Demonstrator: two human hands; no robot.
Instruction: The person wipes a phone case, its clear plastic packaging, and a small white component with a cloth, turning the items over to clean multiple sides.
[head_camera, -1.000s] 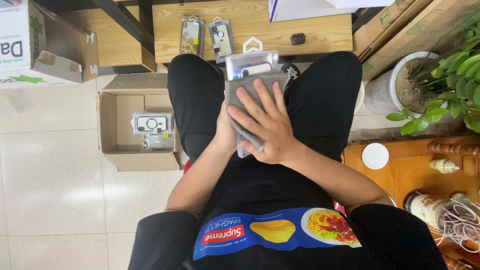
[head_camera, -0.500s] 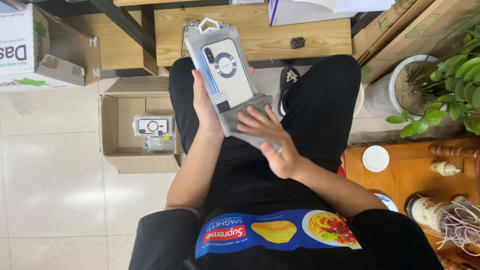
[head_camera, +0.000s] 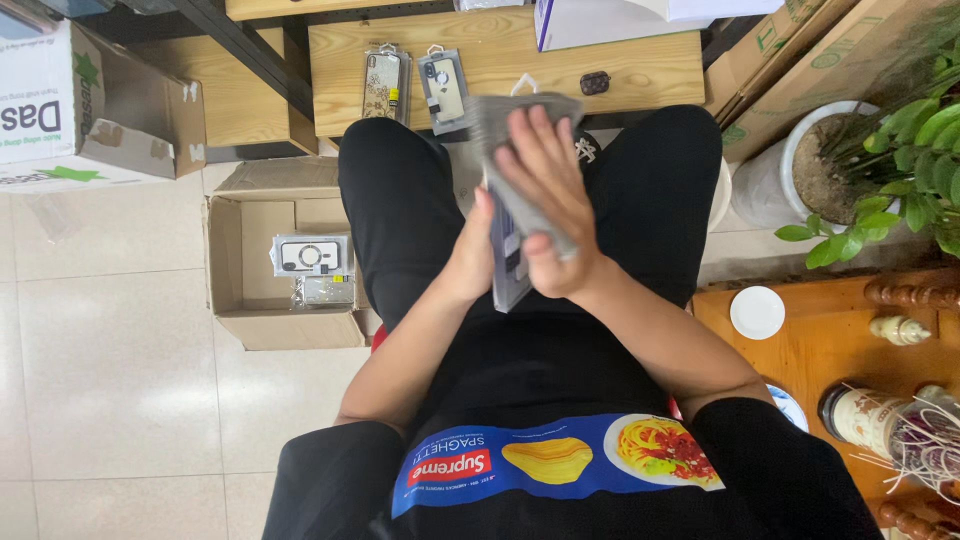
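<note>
Head view, single entry. Left hand (head_camera: 470, 262): clasped on the lower edge of a packaged phone case (head_camera: 515, 205), thumb up along its side. Right hand (head_camera: 548, 205): fingers spread flat over the package's upper face, gripping it from above. Packaged phone case: held over the lap between the black-trousered knees, tilted nearly edge-on and motion-blurred; half a second ago it was raised upright with its printed face toward the camera, and a second ago it lay flat under the right hand. Wooden bench (head_camera: 640, 60), ahead of the knees: carries two further packaged cases, one floral (head_camera: 383, 84) and one grey (head_camera: 443, 90), lying side by side, plus a small dark object (head_camera: 594, 83) to their right; these were hidden behind the raised package in the preceding frame. Open cardboard box (head_camera: 232, 250), on the tiled floor to the person's left: holds a clear-packed case with a ring mark (head_camera: 310, 256) and a smaller wrapped item just below it, unchanged. White carton (head_camera: 45, 100), far left. Potted plant (head_camera: 900, 160), right. Low orange table (head_camera: 830, 350), right: a white disc (head_camera: 757, 312), small bottle and jar.
</note>
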